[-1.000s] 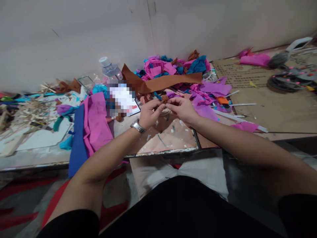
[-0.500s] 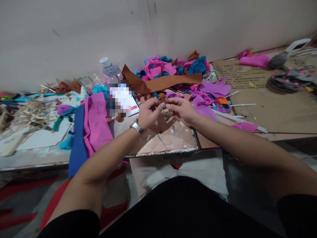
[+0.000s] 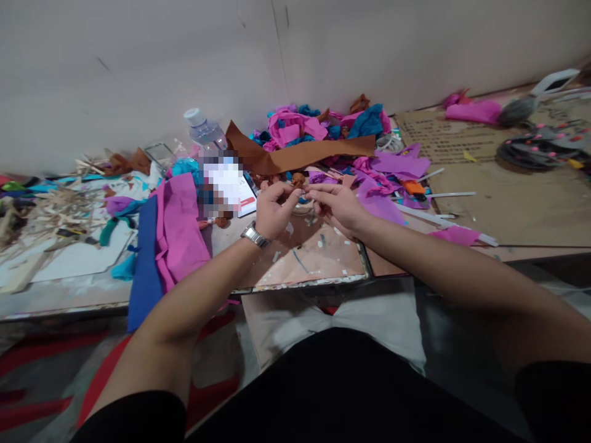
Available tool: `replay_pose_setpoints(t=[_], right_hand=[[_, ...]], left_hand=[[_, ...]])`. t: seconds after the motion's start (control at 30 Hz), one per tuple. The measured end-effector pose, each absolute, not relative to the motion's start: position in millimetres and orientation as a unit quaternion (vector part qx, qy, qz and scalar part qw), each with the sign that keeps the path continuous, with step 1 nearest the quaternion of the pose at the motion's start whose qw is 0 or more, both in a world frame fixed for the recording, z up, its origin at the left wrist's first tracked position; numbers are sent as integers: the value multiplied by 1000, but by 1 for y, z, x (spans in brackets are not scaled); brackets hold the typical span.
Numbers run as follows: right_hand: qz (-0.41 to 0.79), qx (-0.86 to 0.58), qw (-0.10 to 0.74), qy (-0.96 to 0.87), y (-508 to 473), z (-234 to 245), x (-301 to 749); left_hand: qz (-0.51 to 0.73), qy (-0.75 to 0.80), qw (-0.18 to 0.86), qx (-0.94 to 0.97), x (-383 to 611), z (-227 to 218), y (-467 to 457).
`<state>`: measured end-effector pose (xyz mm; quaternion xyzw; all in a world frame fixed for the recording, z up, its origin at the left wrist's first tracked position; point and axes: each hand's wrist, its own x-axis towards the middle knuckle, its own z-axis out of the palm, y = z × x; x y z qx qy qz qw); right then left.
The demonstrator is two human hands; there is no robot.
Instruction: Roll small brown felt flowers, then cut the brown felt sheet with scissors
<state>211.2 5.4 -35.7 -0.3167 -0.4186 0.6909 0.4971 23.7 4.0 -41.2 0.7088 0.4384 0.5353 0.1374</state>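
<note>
A small crumpled brown piece [image 3: 298,179] juts just beyond the fingertips of a person's left hand [image 3: 272,214], whose thumb and forefinger pinch it above the bench [image 3: 318,261]; the right hand [image 3: 340,210] comes in close from the opposite side, its thumb and forefinger near each other, though whether they grip anything cannot be told. Beyond the fingers stretches a long brown strip [image 3: 318,154], backed by a heap of pink and blue scraps [image 3: 295,130]. Left of the fingers lies a lit phone [image 3: 247,200]; to their right, white sticks [image 3: 455,195]
</note>
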Motion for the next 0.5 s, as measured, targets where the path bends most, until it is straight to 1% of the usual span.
replay_pose_setpoints(t=[0.1, 0.5], right_hand=[[689, -322, 507, -405, 6, -36, 210], [702, -327, 495, -395, 6, -33, 210]], left_hand=[[534, 429, 137, 715, 23, -43, 4], [531, 432, 138, 716, 22, -46, 3]])
